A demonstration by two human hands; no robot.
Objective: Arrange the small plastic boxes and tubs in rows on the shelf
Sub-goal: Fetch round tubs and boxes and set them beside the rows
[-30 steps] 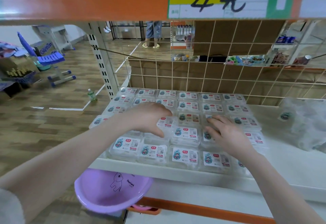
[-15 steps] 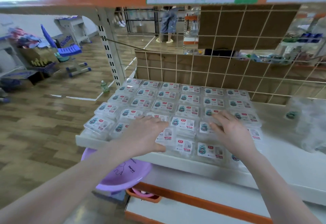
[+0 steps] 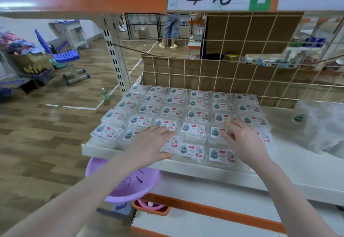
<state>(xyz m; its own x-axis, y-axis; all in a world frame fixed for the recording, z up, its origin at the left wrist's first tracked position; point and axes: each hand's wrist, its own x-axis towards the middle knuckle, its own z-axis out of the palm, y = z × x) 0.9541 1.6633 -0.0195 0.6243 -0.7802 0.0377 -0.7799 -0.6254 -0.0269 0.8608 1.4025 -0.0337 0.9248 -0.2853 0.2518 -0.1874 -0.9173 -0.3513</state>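
Pressing down flat, that's the play: both hands are spread over the front rows of small plastic boxes (image 3: 193, 131) on the shelf (image 3: 214, 170), nudging the block square. The left hand (image 3: 151, 142) lies palm-down with its fingers straight, covering boxes in the two rows nearest the shelf lip; the right hand (image 3: 243, 139) sits the same way further along, fingertips reaching onto the row behind. Neither hand has a grip on anything; both are wide and flat, resting on lids, holding nothing.

To do this well, I'd say keep the pressure light and slide with the whole palm, so the clear lids don't buckle and the neighbours move as one. The two boxes at the left front corner (image 3: 108, 131) look skewed and sit close to the shelf's end, so they want easing inward, not outward. Watch that front lip too.

As for containers: the boxes are clear, each with a printed label on top, and what's inside I cannot tell. A crumpled clear plastic bag (image 3: 320, 125) lies on the shelf well to the right, contents unclear. Below the shelf a purple basin (image 3: 130, 184) pokes out, and beside it a pink tub nests in an orange tub (image 3: 150, 207).
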